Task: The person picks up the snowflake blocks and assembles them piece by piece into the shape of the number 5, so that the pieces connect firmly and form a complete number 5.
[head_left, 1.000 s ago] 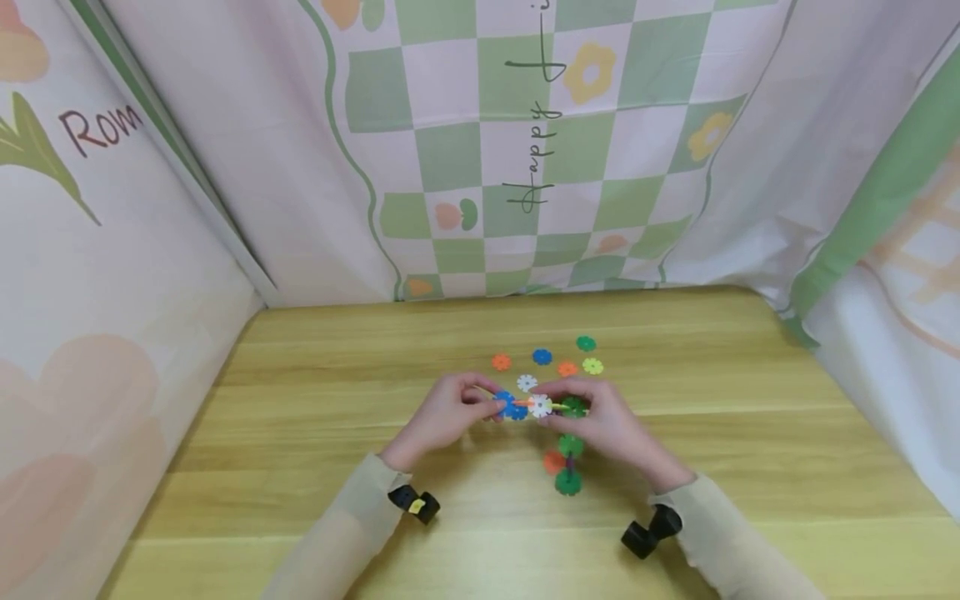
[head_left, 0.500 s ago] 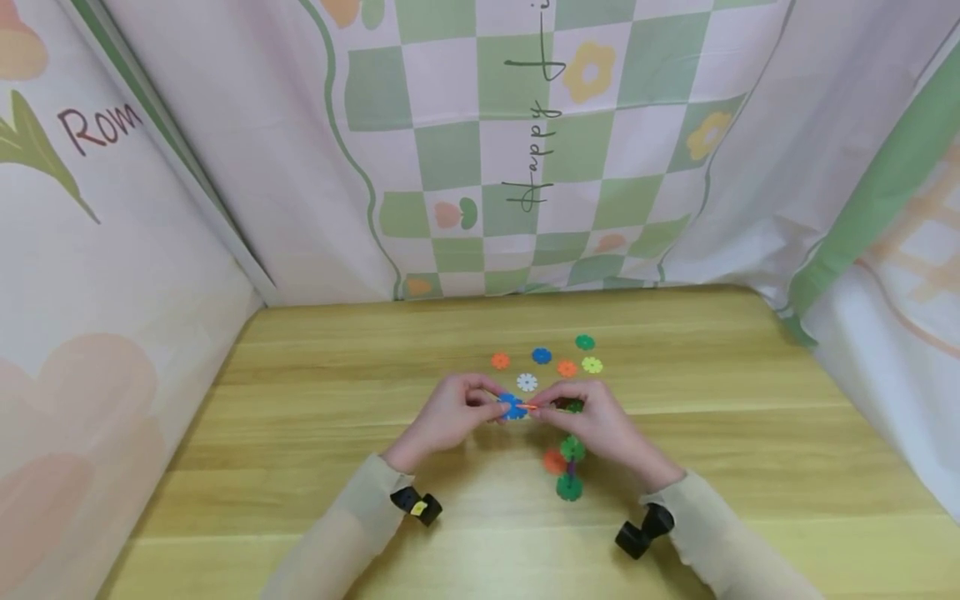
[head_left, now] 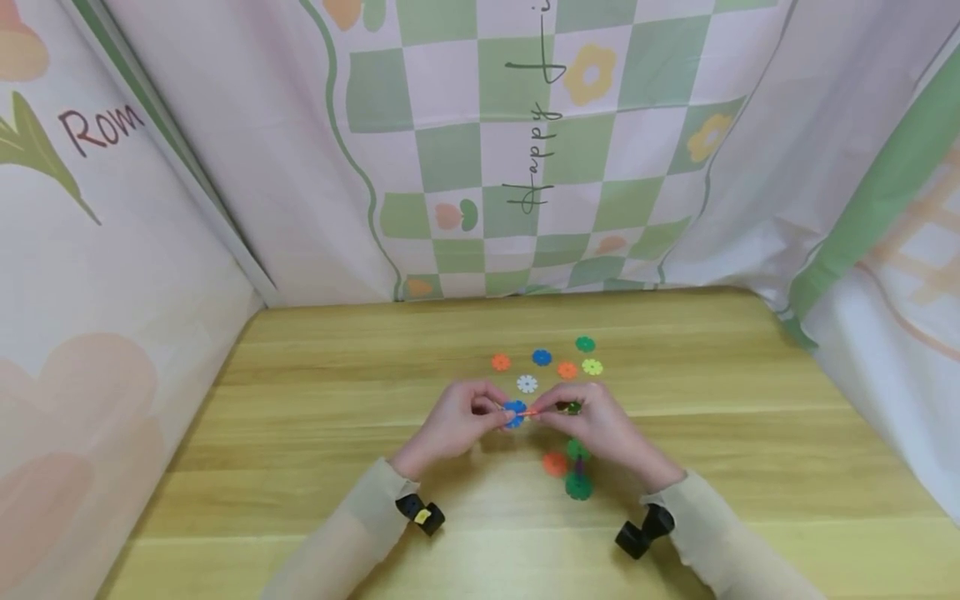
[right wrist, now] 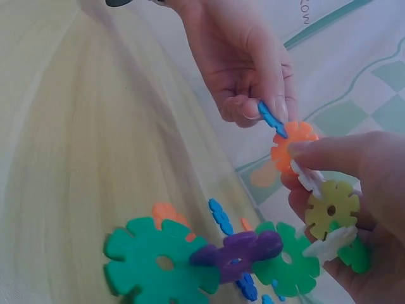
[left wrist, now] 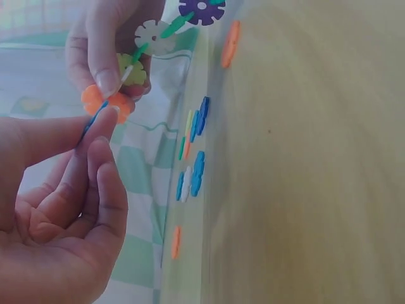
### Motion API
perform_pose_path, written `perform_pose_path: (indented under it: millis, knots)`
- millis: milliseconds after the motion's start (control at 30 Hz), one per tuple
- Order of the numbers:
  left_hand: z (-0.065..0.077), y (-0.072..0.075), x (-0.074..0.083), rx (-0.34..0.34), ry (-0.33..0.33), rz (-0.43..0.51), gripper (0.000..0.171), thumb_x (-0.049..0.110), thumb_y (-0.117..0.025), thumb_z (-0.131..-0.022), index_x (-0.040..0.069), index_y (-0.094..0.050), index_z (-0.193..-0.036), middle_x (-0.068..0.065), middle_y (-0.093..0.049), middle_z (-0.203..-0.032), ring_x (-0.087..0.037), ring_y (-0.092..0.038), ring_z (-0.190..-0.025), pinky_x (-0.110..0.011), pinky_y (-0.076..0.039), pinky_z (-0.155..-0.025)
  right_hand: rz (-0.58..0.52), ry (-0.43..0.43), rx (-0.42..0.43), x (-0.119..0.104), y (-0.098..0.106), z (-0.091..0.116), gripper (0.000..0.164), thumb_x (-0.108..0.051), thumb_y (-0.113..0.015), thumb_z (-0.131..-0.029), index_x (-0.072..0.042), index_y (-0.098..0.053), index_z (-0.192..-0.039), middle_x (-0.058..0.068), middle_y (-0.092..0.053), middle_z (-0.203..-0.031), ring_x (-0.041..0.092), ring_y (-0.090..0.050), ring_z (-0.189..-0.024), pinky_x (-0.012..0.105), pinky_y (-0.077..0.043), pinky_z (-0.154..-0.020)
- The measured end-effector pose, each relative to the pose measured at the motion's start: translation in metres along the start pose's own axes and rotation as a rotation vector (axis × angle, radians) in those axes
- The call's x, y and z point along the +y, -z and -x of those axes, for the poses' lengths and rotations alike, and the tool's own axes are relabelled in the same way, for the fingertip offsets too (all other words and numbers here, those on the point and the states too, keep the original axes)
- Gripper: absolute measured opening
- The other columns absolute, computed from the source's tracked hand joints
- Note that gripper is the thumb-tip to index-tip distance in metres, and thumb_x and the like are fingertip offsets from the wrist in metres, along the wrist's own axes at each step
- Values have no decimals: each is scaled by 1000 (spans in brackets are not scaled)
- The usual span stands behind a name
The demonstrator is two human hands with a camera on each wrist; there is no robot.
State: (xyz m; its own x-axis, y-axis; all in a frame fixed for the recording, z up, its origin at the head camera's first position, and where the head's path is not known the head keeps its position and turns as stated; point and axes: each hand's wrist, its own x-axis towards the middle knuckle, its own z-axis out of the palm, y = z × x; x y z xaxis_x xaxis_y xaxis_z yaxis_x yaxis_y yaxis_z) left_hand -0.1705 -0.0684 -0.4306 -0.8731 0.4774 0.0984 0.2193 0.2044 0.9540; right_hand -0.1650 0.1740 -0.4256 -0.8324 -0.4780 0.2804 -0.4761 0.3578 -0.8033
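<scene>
Blue disc (right wrist: 272,120) and orange disc (right wrist: 295,135) met just below the middle of the head frame, in front of us. With our left hand (head_left: 456,425) we pinched the blue one between thumb and finger; with our right hand (head_left: 597,425) we gripped the orange one, from which a chain (right wrist: 256,244) trailed down to a green disc (head_left: 578,487). The two lay crosswise, edge to rim, but we could not tell whether their notches had locked.

Seating them well, we judged, called for lining notch up with notch, holding both discs square and pressing straight along the slot. A twist could have worked the chain's joints loose, so a light, steady right grip seemed best.

As for room, a white disc (head_left: 527,384) lay just above the gap between our hands, with more loose pieces towards the upper right. Lower down, a loose orange piece (head_left: 554,464) lay near the hanging chain, where dipping might have knocked it. The table (head_left: 337,400) stretched widest towards the left of the frame, and its far edge by the curtain (head_left: 517,279) was well apart from our fingers.
</scene>
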Motion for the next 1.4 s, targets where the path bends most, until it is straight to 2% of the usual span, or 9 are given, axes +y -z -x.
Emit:
perform_pose_path:
  millis: [200, 333, 433, 533, 633, 733, 1000, 1200, 1400]
  knots:
    - [-1, 5, 1, -120, 30, 26, 12, 4, -68, -97, -2, -69, -108, -9, -75, -88, -38, -72, -89, -34, -58, -81, 36, -17, -60, -1, 6, -3, 14, -6, -78, -90, -13, -79, -102, -4, -75, -99, 17, -70, -90, 37, -59, -78]
    - [-1, 7, 0, -209, 50, 44, 14, 4, -67, -98, -4, -65, -110, -12, -75, -91, -38, -72, -93, -26, -53, -74, 55, -68, -84, -3, 12, -6, 22, -15, -81, -89, -12, -77, -110, -4, -74, -107, 18, -68, -100, 44, -57, -86]
    - [-1, 9, -2, -230, 60, 59, 14, 4, -66, -99, -4, -63, -110, -13, -76, -92, -36, -72, -94, -26, -47, -68, 59, -85, -59, -4, 17, -7, 30, -22, -85, -86, -13, -76, -113, -6, -73, -112, 19, -64, -110, 51, -51, -95]
    - [2, 11, -6, -227, 72, 94, 15, 3, -65, -99, -5, -60, -111, -15, -76, -94, -35, -72, -96, -27, -50, -72, 64, -60, -3, -1, 24, -7, 34, -23, -86, -84, -13, -75, -115, -4, -72, -115, 22, -62, -114, 57, -45, -100]
    - [6, 14, -9, -222, 90, 140, 18, 1, -65, -99, -6, -58, -113, -21, -74, -98, -38, -71, -100, -30, -55, -84, 62, -40, 44, 2, 33, -6, 32, -21, -83, -88, -11, -74, -118, 3, -72, -118, 26, -62, -115, 60, -43, -101]
    - [9, 19, -12, -213, 101, 171, 18, 1, -64, -100, -6, -57, -115, -25, -72, -103, -41, -69, -103, -36, -54, -94, 56, -85, 83, 4, 41, -3, 30, -24, -78, -93, -10, -73, -120, 5, -72, -120, 27, -61, -115, 60, -44, -99]
    - [14, 27, -19, -145, 158, 248, 14, 1, -62, -100, -4, -53, -109, -28, -70, -109, -41, -68, -107, -44, -55, -93, 127, -162, 114, 17, 50, 1, 26, -27, -69, -100, -10, -73, -121, 3, -72, -117, 20, -66, -105, 45, -54, -89]
    - [16, 28, -22, -37, 186, 275, 13, -2, -64, -98, -5, -55, -106, -22, -73, -105, -37, -71, -101, -38, -58, -87, 129, -202, 77, 28, 45, 3, 30, -21, -72, -98, -5, -71, -123, 6, -73, -112, 19, -68, -98, 34, -56, -83]
    - [16, 28, -26, 49, 192, 310, 13, -1, -66, -98, -7, -58, -106, -15, -70, -105, -32, -70, -98, -38, -57, -90, 189, -224, -22, 40, 33, 3, 34, -18, -80, -90, -4, -72, -120, 3, -73, -106, 19, -67, -95, 37, -57, -85]
